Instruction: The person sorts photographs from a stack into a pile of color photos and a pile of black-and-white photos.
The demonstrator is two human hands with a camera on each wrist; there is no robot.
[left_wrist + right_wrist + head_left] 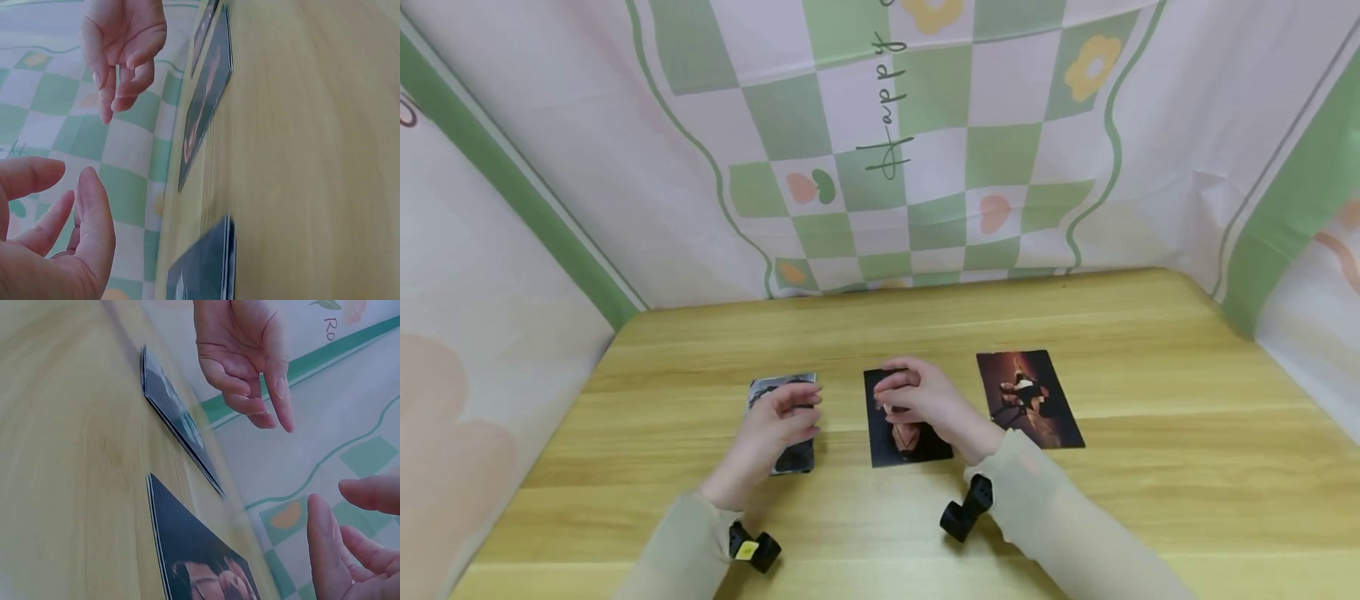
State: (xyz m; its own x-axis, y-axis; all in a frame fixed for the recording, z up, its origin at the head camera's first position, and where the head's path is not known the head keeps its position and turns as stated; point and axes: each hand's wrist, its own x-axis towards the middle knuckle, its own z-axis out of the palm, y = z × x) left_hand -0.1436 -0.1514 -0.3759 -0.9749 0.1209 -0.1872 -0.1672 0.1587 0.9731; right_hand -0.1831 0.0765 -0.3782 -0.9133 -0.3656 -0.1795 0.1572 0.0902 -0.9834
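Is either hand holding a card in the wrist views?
No: the left hand and right hand hover with fingers loosely curled, empty, above the cards.

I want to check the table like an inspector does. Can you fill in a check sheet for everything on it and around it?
Surface: wooden table, pale grain, bare apart from the cards.
Job's things: three photo cards lie flat in a row: left stack, middle card, right card.
Clutter: nothing seen.
Hands: left hand hovers over the left stack with relaxed fingers, holding nothing; right hand hovers over the middle card with loosely curled fingers, also holding nothing, as the wrist views show.
Cables: nothing seen; a small black camera mount sits on each wrist.
Surroundings: cloth backdrop with green and white checks, flowers and hearts on three sides.
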